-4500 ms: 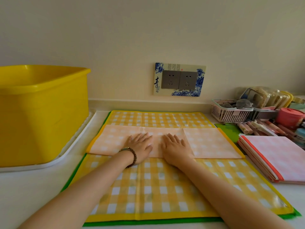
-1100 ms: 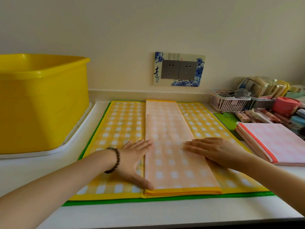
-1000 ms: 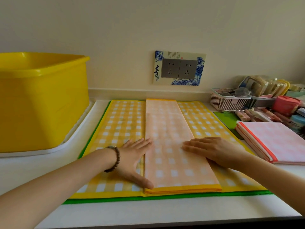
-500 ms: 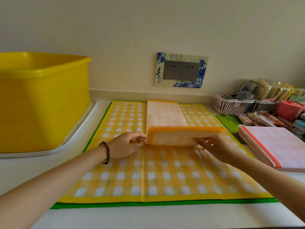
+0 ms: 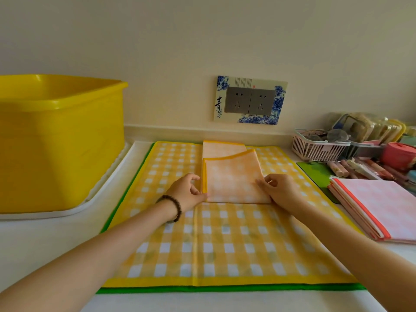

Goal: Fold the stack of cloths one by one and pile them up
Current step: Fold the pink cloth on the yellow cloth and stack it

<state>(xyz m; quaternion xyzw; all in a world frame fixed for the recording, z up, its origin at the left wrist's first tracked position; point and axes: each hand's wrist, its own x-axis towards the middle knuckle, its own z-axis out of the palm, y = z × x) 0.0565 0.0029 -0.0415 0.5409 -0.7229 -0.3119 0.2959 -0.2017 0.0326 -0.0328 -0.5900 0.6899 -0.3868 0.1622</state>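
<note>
A pale orange checked cloth with a yellow border lies folded into a narrow strip on the spread yellow checked cloth. Its near half is turned over onto the far half, and the top edge sits slightly skewed. My left hand pinches the strip's left edge at the new fold. My right hand pinches the right edge, fingertips on the cloth. A green cloth shows under the yellow one. At the right lies a pile of folded pink cloths with red edges.
A large yellow tub stands on a white tray at the left. At the back right are a white basket, several pens and a red container. A wall socket is behind.
Both hands lifted the strip's near end and carried it away from me, laying it over the far half. Before that the strip lay flat under my pressing hands.
</note>
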